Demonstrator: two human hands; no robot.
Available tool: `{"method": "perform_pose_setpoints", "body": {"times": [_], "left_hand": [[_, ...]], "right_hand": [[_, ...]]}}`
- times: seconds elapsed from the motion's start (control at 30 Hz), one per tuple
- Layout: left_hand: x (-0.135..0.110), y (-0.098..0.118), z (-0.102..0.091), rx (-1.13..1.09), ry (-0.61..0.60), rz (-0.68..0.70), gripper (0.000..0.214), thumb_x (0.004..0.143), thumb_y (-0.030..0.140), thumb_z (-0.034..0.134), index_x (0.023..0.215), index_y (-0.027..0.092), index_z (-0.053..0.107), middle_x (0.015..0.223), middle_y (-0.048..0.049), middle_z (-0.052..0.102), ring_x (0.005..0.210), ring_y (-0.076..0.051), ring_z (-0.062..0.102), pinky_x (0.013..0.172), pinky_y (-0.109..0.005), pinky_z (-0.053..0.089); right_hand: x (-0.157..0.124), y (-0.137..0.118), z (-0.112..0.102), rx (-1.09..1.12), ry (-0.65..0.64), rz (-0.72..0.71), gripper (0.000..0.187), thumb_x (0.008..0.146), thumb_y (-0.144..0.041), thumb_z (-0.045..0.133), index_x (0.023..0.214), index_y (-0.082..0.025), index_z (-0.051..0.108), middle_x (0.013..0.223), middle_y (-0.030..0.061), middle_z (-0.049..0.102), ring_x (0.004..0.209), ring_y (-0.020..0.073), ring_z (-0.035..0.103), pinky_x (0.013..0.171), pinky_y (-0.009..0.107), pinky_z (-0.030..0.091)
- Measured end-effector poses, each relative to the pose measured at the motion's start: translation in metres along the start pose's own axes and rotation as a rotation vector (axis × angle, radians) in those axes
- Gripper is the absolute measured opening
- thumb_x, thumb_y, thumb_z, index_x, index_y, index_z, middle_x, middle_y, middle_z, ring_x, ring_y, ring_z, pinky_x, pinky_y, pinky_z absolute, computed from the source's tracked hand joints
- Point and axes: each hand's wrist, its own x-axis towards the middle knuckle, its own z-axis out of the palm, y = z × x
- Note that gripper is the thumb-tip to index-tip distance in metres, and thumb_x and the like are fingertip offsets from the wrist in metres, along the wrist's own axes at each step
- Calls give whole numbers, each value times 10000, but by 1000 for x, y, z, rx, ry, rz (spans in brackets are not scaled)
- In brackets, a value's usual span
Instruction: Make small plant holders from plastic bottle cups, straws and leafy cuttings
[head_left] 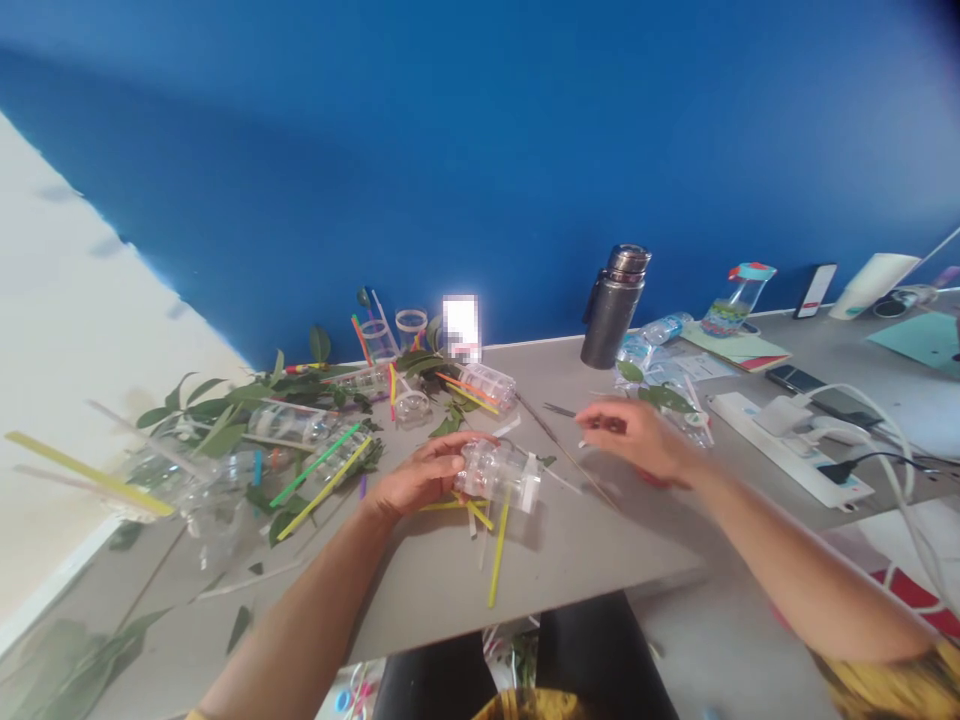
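Observation:
My left hand (427, 475) is closed around the end of a clear plastic bottle piece (491, 472) lying on its side over the table. A whitish strip (531, 485) runs around the bottle's right end. Yellow straw pieces (499, 550) lie beneath and in front of it. To the right, my right hand (634, 437) is raised with bent fingers, slightly blurred. A tiny pale bit shows at its fingertips, too small to name. Dark pointed blades (559, 410), like scissors, appear just left of these fingers; their other end is hidden. Something red (652, 480) is partly covered below the palm.
Leaves (225, 410), straws and clear bottles (289, 425) crowd the left side. A dark thermos (615, 310) stands by the blue wall. At right are a power strip (787, 450) with cables, a drinking bottle (739, 300) and papers. A thin stick (566, 450) lies mid-table.

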Motion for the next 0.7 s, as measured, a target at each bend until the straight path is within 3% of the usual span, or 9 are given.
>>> {"method": "perform_pose_setpoints", "body": {"times": [0.07, 0.13, 0.27, 0.4, 0.47, 0.57, 0.63, 0.7], "left_hand": [[0, 1, 2, -7, 3, -11, 610, 754, 427, 854, 1285, 160, 718, 1104, -148, 716, 771, -193, 684, 651, -276, 550], [0, 2, 4, -9, 14, -24, 613, 747, 415, 862, 1286, 162, 717, 1052, -133, 724, 769, -200, 693, 672, -290, 555], [0, 3, 5, 11, 48, -21, 605, 740, 422, 864, 1273, 171, 726, 1082, -136, 732, 802, -218, 707, 701, -311, 563], [0, 1, 3, 32, 44, -16, 592, 751, 421, 852, 1272, 170, 729, 1141, -156, 732, 818, -226, 713, 683, -305, 566], [1, -1, 1, 16, 36, 8, 571, 759, 403, 843, 1268, 171, 729, 1186, -165, 725, 824, -229, 716, 645, -287, 559], [2, -3, -4, -89, 30, 60, 555, 751, 409, 830, 1242, 168, 734, 1186, -164, 731, 784, -222, 712, 568, -260, 535], [2, -2, -8, -200, 48, 92, 553, 761, 448, 800, 1230, 163, 730, 1109, -152, 752, 719, -214, 706, 531, -257, 520], [2, 1, -13, -292, 98, 133, 531, 792, 481, 750, 1205, 149, 727, 1009, -138, 765, 663, -212, 702, 505, -259, 508]], "right_hand": [[-17, -22, 15, 134, -29, -143, 420, 930, -496, 677, 1284, -272, 705, 1184, 86, 685, 895, 192, 663, 721, 286, 550], [-27, -35, 30, 144, -22, -245, 508, 914, -516, 716, 1366, -293, 659, 1280, 104, 629, 1042, 223, 651, 838, 325, 571], [-28, -43, 46, 153, -24, -362, 447, 942, -467, 710, 1353, -296, 674, 1280, 113, 606, 1157, 241, 628, 991, 386, 543], [-23, -44, 45, 235, 29, -439, 314, 959, -412, 694, 1248, -301, 743, 1217, 96, 650, 1024, 208, 655, 911, 374, 561], [-20, -44, 42, 324, 91, -379, 221, 973, -385, 661, 1121, -279, 786, 1145, 86, 691, 907, 187, 662, 788, 329, 563], [-10, -38, 38, 400, 195, -146, 222, 967, -361, 623, 970, -225, 797, 1004, 78, 737, 835, 189, 665, 709, 300, 528], [1, -32, 37, 369, 185, -18, 228, 943, -357, 624, 927, -206, 794, 929, 63, 750, 803, 193, 662, 707, 300, 514], [13, -28, 36, 289, 100, -1, 213, 926, -340, 627, 916, -209, 794, 913, 46, 755, 763, 183, 648, 699, 294, 502]]}}
